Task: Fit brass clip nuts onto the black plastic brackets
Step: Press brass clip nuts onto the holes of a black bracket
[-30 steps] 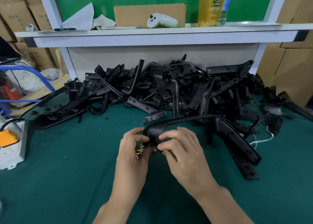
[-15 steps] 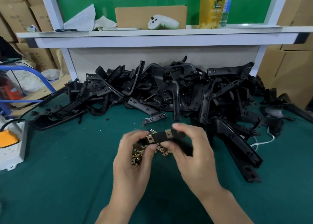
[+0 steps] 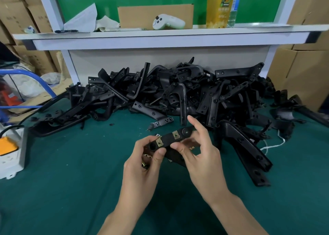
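Both hands (image 3: pixel 176 156) pinch one black plastic bracket (image 3: pixel 170 138) w/ two brass clip nuts (image 3: pixel 159 143) seated (spares in left palm); large heap of black brackets (image 3: pixel 178 92) apparently unfitted.

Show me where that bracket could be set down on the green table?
Bare green mat lies between the white power strip and the left hand, also along the near edge. Crowded: the bracket heap behind, and the loose bracket beside the right hand.

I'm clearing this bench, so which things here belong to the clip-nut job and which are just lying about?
Job: bracket held by left hand and right hand; two brass clip nuts on it; spare nuts in the left palm; bracket pile.
Lying about: game controller; yellow bottle; cardboard box; power strip.
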Demonstrator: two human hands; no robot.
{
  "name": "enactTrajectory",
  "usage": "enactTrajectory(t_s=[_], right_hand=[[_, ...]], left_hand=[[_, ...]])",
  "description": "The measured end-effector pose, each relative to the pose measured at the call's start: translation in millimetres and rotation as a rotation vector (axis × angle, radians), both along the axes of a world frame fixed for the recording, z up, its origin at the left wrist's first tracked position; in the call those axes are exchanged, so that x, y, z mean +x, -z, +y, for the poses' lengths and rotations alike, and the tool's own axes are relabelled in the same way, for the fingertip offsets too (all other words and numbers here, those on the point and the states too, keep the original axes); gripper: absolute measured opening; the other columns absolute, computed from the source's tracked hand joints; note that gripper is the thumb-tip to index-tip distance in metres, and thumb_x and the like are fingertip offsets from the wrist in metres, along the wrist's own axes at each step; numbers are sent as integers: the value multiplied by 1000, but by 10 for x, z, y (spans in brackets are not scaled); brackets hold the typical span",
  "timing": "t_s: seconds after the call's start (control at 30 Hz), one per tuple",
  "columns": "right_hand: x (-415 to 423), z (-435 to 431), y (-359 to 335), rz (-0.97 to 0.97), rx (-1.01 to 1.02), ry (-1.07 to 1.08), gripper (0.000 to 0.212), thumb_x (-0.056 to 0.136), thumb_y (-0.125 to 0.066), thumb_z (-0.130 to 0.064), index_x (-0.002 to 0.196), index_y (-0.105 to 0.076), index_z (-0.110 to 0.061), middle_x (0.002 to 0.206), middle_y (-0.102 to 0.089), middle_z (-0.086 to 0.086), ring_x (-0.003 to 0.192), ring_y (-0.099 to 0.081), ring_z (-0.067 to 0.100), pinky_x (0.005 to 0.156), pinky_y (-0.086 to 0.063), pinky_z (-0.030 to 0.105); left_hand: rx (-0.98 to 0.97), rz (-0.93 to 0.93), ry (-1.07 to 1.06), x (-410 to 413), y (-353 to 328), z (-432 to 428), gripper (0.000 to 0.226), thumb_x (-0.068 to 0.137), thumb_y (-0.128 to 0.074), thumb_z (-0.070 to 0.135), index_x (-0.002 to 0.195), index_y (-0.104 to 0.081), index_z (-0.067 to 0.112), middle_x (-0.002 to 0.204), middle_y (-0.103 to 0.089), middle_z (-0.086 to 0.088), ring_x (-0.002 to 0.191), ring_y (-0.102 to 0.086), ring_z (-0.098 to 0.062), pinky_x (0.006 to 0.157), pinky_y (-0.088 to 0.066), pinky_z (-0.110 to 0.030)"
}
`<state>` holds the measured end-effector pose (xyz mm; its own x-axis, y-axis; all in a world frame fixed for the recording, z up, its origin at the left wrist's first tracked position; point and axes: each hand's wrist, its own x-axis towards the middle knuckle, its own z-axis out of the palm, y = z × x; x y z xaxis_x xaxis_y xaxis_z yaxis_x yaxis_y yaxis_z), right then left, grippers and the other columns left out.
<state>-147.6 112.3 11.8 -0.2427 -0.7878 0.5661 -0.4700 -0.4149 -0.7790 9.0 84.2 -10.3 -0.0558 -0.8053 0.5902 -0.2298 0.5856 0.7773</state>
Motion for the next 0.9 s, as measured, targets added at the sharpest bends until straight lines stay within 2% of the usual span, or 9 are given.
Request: enactTrajectory(t_s=[0.1, 0.23, 0.37, 0.43, 0.5, 0.57, 0.63, 0.77, 0.9], right_hand=[[-24, 21, -13, 25, 98, 10, 72, 84, -61, -64, 146, -27, -53, 107, -69, -21, 105, -64, 5, 89, -50, 22], [-113, 90, -70, 52, 265, 18, 65, 86, -64, -60, 144, -38, -46, 114, -69, -21, 103, -63, -2, 90, -50, 24], [-258, 242, -154, -126, 444, -55, 49, 91, -67, -48, 136, -49, -47, 114, -66, -21, 101, -61, -15, 92, -47, 16], [-313, 369, -216, -330, 495, -100, 36, 97, -65, -35, 132, -57, -41, 116, -66, -16, 101, -64, -9, 94, -49, 20], [-305, 443, -258, -613, 479, -195, 26, 101, -59, -18, 125, -65, -27, 114, -69, -1, 101, -69, 8, 98, -54, 32], [-353, 574, -285, -776, 396, -269, 26, 103, -53, -9, 123, -66, -17, 109, -69, 7, 98, -68, 18, 100, -54, 36], [-410, 691, -314, -843, 321, -301, 27, 103, -49, -7, 123, -66, -14, 104, -70, 8, 98, -67, 21, 99, -54, 36], [-521, 859, -363, -913, 243, -354, 29, 104, -46, -7, 126, -64, -13, 96, -73, 5, 93, -70, 19, 84, -56, 28], [-564, 966, -382, -964, 155, -437, 34, 103, -45, -5, 132, -59, -16, 113, -70, 9, 103, -67, 22, 88, -55, 31]], left_hand=[[39, -24, -4, 10, 40, -9, 25, 90, -52, 67, 112, -53, 54, 91, -70, 20, 71, -65, -14, 61, -51, -21], [92, -64, 4, -2, 65, 17, 42, 83, -48, 81, 111, -55, 50, 86, -70, 18, 78, -67, -12, 67, -54, -27], [83, -102, 24, -106, 20, 152, 34, 83, -52, 78, 108, -54, 54, 91, -70, 22, 82, -67, -4, 66, -52, -20], [69, -103, 62, -207, -36, 270, 28, 85, -56, 73, 106, -54, 54, 93, -69, 23, 85, -67, -1, 65, -49, -11], [27, -115, 74, -271, -101, 369, 23, 85, -58, 65, 104, -54, 54, 93, -68, 24, 86, -66, 0, 64, -46, -6], [-55, -147, 90, -365, -188, 503, 21, 86, -60, 59, 105, -52, 56, 97, -65, 26, 90, -65, 1, 65, -47, -7], [-151, -178, 90, -451, -263, 608, 21, 90, -61, 54, 110, -53, 52, 102, -61, 27, 95, -62, 1, 67, -49, -10], [-329, -244, 78, -619, -402, 750, 25, 92, -56, 46, 115, -54, 35, 104, -53, 27, 95, -54, 2, 75, -48, -23], [-568, -308, 27, -684, -415, 792, 22, 95, -60, 30, 117, -58, 26, 122, -54, 12, 115, -41, 1, 92, -45, -33]])
